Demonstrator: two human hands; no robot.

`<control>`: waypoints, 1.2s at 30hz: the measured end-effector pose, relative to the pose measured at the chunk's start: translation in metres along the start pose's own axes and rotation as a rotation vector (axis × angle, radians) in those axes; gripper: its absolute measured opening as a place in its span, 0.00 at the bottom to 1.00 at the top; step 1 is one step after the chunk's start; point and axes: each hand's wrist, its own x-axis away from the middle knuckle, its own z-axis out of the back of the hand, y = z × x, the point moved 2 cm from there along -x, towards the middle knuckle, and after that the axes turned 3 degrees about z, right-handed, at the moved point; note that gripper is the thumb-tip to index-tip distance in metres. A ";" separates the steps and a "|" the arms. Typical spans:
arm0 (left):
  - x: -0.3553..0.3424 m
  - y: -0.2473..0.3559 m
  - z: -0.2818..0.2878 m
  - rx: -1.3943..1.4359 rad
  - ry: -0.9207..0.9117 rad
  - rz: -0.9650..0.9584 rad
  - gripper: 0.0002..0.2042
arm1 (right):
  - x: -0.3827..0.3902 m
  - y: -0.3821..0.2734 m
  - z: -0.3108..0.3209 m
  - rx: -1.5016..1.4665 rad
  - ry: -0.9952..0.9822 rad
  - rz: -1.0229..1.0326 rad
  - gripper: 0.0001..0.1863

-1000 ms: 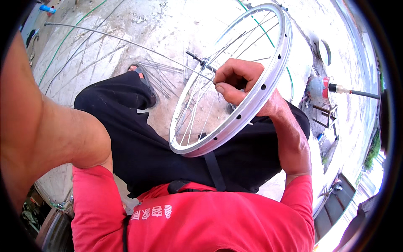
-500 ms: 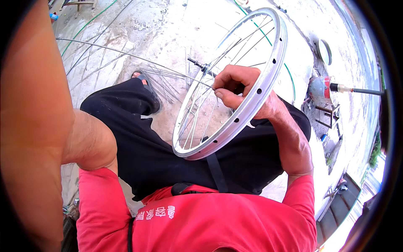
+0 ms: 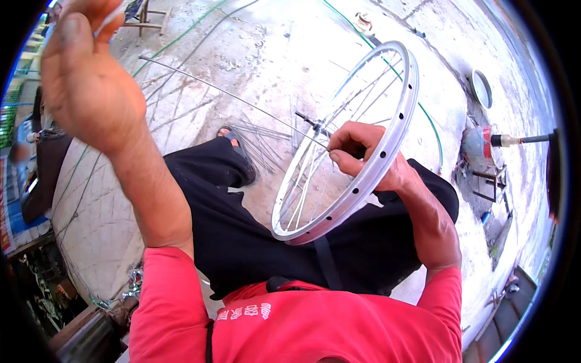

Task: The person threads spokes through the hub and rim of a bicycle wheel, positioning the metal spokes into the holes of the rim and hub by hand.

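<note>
A silver bicycle wheel rim (image 3: 388, 145) with partly fitted spokes and a black-axled hub (image 3: 318, 127) rests tilted over my lap. My right hand (image 3: 360, 151) is inside the rim, thumb and finger pinched on a long thin spoke (image 3: 233, 100), which sticks out to the upper left. My left hand (image 3: 91, 85) is raised at the upper left, away from the wheel, its fingers partly cut off by the picture's edge, with something pale and thin between them that I cannot make out.
Loose spokes (image 3: 260, 134) lie on the concrete by my sandalled foot (image 3: 239, 148). A green hose (image 3: 431, 121) and cables cross the ground. At right are a round pan (image 3: 481, 91), a red-and-grey drum (image 3: 475, 145) and a small metal stand (image 3: 489, 184). A wooden stand (image 3: 145, 21) is at top left.
My left forearm has swung inward, bringing the hand into view at upper left. The wheel and my right hand appear slightly lower and further right, as does the background.
</note>
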 end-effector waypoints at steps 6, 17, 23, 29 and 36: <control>0.028 -0.046 0.018 0.259 -0.001 0.601 0.21 | 0.005 0.005 0.001 -0.009 0.043 0.005 0.09; 0.056 -0.049 0.017 0.550 -0.293 0.628 0.14 | -0.005 0.002 -0.002 0.123 0.074 0.055 0.09; 0.054 -0.061 0.018 0.581 -0.244 0.641 0.13 | -0.007 0.009 -0.005 0.026 0.162 0.026 0.08; 0.056 -0.060 0.010 0.524 -0.177 0.705 0.15 | -0.007 0.019 -0.003 -0.084 0.249 0.048 0.09; 0.059 -0.072 0.005 0.511 -0.139 0.746 0.15 | -0.005 0.018 -0.005 -0.058 0.228 0.023 0.16</control>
